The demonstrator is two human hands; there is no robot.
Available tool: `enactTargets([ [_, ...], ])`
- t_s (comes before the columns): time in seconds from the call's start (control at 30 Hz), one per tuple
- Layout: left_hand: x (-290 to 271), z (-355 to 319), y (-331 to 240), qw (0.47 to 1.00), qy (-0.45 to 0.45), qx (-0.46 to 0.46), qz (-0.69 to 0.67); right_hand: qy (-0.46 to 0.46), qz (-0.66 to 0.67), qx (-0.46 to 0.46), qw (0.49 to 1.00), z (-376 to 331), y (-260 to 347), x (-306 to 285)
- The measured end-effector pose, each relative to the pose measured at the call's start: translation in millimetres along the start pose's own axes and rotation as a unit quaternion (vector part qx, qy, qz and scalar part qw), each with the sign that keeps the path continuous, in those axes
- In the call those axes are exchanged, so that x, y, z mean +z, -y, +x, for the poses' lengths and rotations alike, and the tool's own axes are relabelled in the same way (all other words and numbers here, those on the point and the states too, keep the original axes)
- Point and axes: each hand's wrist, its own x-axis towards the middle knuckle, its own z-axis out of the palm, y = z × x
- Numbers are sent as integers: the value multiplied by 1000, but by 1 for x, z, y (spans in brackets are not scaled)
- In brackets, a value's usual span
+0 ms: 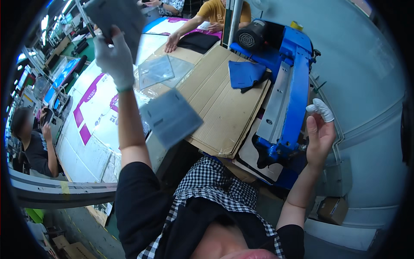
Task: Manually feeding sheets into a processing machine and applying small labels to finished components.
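Observation:
My left hand (114, 60), in a white glove, is raised at the upper left. Its fingers are closed on a dark grey flat panel (118, 21), partly cut off by the top edge. Below that wrist is a similar grey square panel (171, 118) with small dark slots, overlapping the cardboard's near left corner; whether it rests on anything I cannot tell. At the right, beside the blue machine (295, 99), my right hand (320, 134) is lifted, with white covers on some fingertips. Its fingers are bent, the thumb stands apart, and nothing shows in it.
Brown cardboard (224, 103) carries a blue flat piece (246, 74) with black material under it. Clear plastic sheets (156, 70) lie left of it. Across the table (86, 155), a person in yellow reaches toward black fabric (198, 42). Another person (36, 146) is at the left.

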Motion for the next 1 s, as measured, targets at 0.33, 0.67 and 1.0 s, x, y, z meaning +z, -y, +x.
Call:
enactTargets([
  [0.33, 70, -26, 191, 902, 326, 73, 273, -6, 30, -14, 999, 4, -12, -1],
  [0.67, -47, -184, 139, 861, 413, -207, 213, -22, -34, -28, 999, -2, -14, -6],
  [1.0, -117, -221, 63, 814, 538, -147, 161, -51, -40, -57, 996, -1, -19, -11],
])
